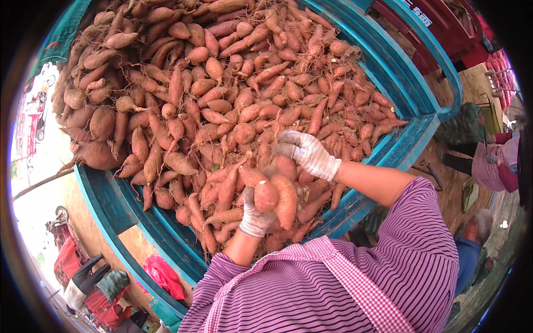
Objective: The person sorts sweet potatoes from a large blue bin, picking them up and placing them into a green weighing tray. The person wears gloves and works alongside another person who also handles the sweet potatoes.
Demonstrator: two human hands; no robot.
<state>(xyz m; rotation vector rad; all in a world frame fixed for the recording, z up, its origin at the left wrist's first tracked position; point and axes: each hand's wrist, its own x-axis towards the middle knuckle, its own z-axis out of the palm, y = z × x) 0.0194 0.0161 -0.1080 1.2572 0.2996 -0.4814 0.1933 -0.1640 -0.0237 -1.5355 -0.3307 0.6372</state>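
A large heap of red-skinned sweet potatoes (pixel 216 106), many with thin roots, fills a blue metal truck bed (pixel 399 150). My left hand (pixel 256 216), in a pale work glove with grey fingertips, holds a cluster of sweet potatoes near the heap's lower edge. In that cluster are a round sweet potato (pixel 266 196) with a pale cut end and a longer, curved orange-brown one (pixel 285 202). Up and to the right, my right hand (pixel 310 154), in a like glove, has its fingers curled at a sweet potato (pixel 286 167); whether they grip it is unclear.
The blue rails of the bed (pixel 125 262) run close in front of my body on both sides. A person in a checked apron (pixel 491 166) is at the far right, and a person in blue (pixel 470 249) lower right. A pink bag (pixel 164 277) lies below the left rail.
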